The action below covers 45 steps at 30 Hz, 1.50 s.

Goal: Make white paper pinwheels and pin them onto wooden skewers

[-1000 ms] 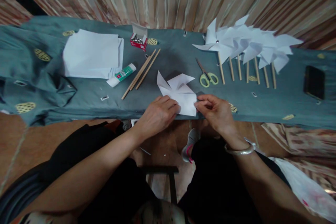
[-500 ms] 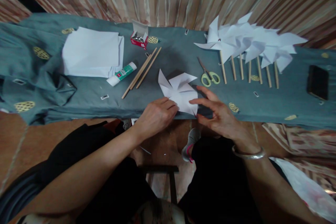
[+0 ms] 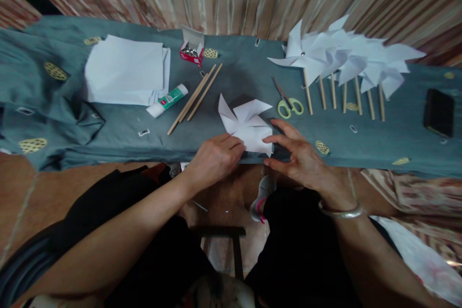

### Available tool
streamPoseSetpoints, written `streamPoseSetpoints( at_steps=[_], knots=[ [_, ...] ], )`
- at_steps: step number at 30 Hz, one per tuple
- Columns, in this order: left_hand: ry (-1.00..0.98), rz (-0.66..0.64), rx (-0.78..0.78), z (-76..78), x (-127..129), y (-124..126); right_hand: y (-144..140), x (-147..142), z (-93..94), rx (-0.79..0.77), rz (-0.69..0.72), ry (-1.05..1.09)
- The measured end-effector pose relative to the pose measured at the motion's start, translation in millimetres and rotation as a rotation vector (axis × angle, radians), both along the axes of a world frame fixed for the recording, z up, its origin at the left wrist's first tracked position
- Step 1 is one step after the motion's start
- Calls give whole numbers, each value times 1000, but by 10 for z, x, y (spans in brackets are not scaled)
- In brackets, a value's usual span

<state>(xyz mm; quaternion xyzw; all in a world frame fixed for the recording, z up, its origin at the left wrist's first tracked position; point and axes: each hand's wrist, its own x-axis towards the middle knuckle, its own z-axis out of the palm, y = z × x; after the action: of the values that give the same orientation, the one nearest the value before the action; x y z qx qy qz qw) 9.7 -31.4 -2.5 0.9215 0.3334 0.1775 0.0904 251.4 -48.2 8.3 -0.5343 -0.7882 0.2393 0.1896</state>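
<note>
A white paper pinwheel (image 3: 252, 130), without a stick, lies near the front edge of the cloth-covered table. Several of its blades are folded in toward the middle. My left hand (image 3: 222, 154) has its fingers closed on the pinwheel's lower left edge. At the right side of the paper, my right hand (image 3: 298, 154) has its fingers spread, with one fingertip touching the blade and the thumb by the lower corner. Green-handled scissors (image 3: 285, 101) lie just beyond the right hand. To the left of the pinwheel are three wooden sticks (image 3: 197, 98).
A glue stick (image 3: 168, 101) lies beside a stack of white paper (image 3: 124, 72). Behind the sticks stands an open red box of metal pins (image 3: 192, 53). Several finished pinwheels (image 3: 339, 55) on sticks overlap at the back right. A dark phone (image 3: 438, 113) lies at far right.
My right thumb has moved slightly left, toward the lower corner of the pinwheel. The left hand stays closed on the paper, and the objects around have not moved.
</note>
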Motion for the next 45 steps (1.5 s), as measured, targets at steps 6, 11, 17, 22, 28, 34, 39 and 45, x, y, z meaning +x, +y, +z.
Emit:
streamPoseSetpoints(
  at_steps=[6,11,17,22,28,34,39,45],
  knots=[
    [7,3,36,8,7,-3,2,-30,100,-99,-14,162],
    [7,8,44,4,4,-3,15,-31,112,-131,-22,196],
    [11,9,30,5,4,-7,35,-63,42,-91,-70,229],
    [35,-8,29,10,18,-9,81,-109,-4,-85,-107,308],
    [2,-23,1,-7,12,-11,168,-194,-67,-49,-136,327],
    [-12,-22,-8,6,18,-14,272,-303,-143,41,-131,295],
    [-2,-16,-33,18,13,-11,290,-421,-184,182,-114,164],
    [-45,19,-104,-7,-17,-18,286,-496,-213,229,-130,76]
  ],
)
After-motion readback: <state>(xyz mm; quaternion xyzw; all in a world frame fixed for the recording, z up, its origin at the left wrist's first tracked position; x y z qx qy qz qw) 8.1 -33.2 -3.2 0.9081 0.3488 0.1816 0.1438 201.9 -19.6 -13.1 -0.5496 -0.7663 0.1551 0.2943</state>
